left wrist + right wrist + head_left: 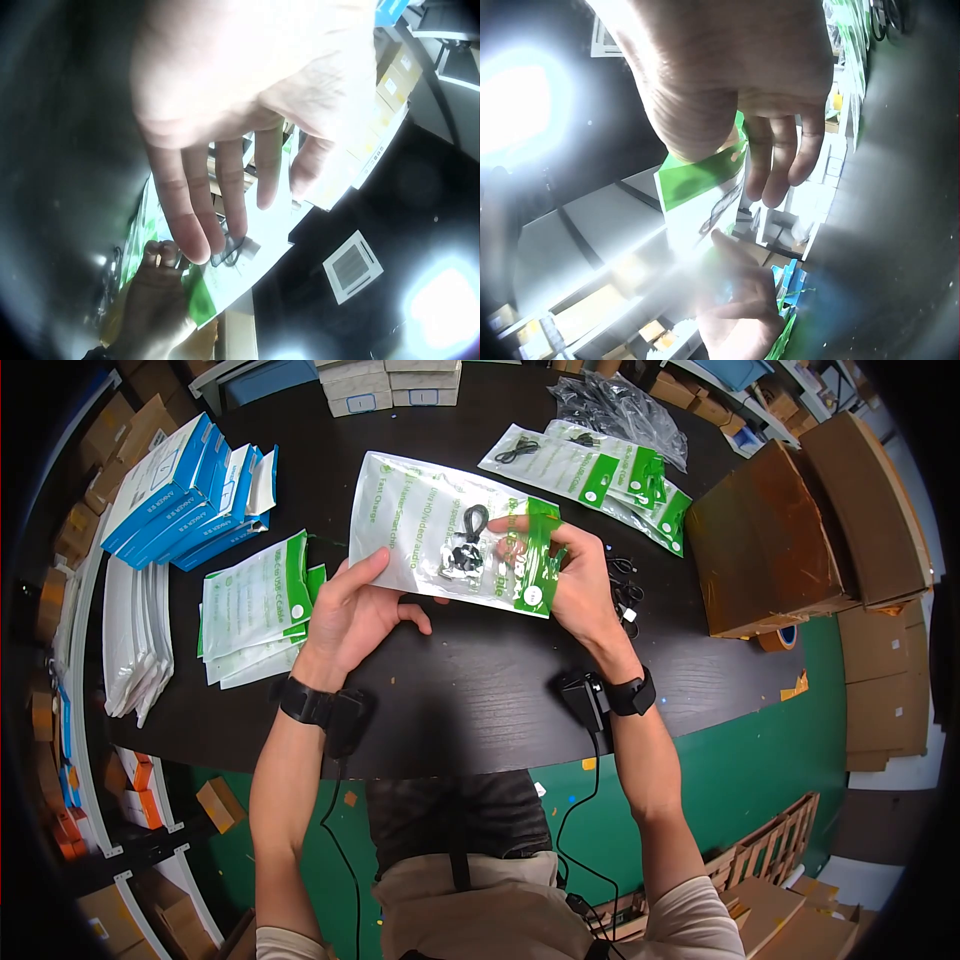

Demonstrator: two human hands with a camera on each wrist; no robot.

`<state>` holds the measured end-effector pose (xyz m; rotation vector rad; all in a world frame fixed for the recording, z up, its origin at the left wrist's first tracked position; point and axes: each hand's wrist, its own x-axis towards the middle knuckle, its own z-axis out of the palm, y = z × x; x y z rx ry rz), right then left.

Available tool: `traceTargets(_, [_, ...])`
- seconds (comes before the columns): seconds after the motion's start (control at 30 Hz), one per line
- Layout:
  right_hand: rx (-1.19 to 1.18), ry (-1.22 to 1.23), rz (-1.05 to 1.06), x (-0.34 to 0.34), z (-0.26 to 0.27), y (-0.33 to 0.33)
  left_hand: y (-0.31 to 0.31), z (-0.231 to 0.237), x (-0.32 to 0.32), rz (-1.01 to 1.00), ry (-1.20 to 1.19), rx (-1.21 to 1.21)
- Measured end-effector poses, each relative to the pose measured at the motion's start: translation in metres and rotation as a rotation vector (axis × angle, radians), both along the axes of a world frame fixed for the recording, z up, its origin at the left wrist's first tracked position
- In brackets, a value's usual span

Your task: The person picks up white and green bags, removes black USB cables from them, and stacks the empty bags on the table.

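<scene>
Both hands hold up a white and green plastic pouch (415, 550) above the table. A coiled black cable (465, 555) shows through its clear window. My left hand (350, 615) supports the pouch's lower left, thumb on the printed face and fingers beneath; those fingers also show below the pouch in the left wrist view. My right hand (580, 585) grips the green end, with fingertips over the clear window. From the right wrist view, the thumb side of the right hand (727, 82) is at the green band, while the other fingers extend behind the pouch.
Similar pouches (255, 595) lie stacked at left, near blue-and-white boxes (165, 490) and white packets (140, 630). More pouches (560, 465) and clear bags (620, 410) lie back right. Loose black cables (625, 590) lie beside the right wrist, and a cardboard box (770, 540) stands at the right edge.
</scene>
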<state>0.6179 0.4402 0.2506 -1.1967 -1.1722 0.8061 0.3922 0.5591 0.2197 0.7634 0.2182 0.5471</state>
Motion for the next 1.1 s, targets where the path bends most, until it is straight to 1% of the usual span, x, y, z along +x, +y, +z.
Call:
traceTargets(0.2, [-0.015,-0.012,0.001,0.000,0.004,-0.001,-0.001,0.001,0.001,0.001,-0.004,-0.026])
traceTargets(0.3, [-0.112,-0.092,-0.042,-0.003,0.016,-0.005,0.001,0.000,0.001,0.023,0.028,-0.028])
traceTargets(0.33, [-0.111,-0.093,-0.041,-0.002,0.013,-0.004,0.001,0.000,0.001,0.032,0.043,-0.030])
traceTargets(0.43, [0.072,-0.133,-0.026,0.002,-0.001,0.001,-0.002,0.002,0.004,0.051,0.062,-0.005])
traceTargets(0.63, [0.107,-0.217,-0.034,-0.001,0.002,0.001,0.002,0.003,0.003,0.076,0.088,0.034])
traceTargets(0.73, [0.127,-0.230,-0.039,-0.003,0.004,0.000,0.000,0.004,0.005,0.145,0.094,-0.017])
traceTargets(0.83, [0.025,-0.247,-0.002,-0.001,0.007,-0.002,0.001,0.003,0.004,0.144,0.100,-0.014])
traceTargets(0.87, [0.025,-0.247,-0.002,-0.001,0.007,-0.002,0.001,0.003,0.004,0.144,0.102,-0.013])
traceTargets(0.97, [-0.062,-0.119,-0.051,0.000,0.006,-0.002,0.002,0.001,0.004,0.152,0.109,-0.011])
traceTargets(1.1, [-0.031,-0.110,-0.077,0.001,0.002,-0.001,0.002,0.000,0.004,0.153,0.105,-0.008])
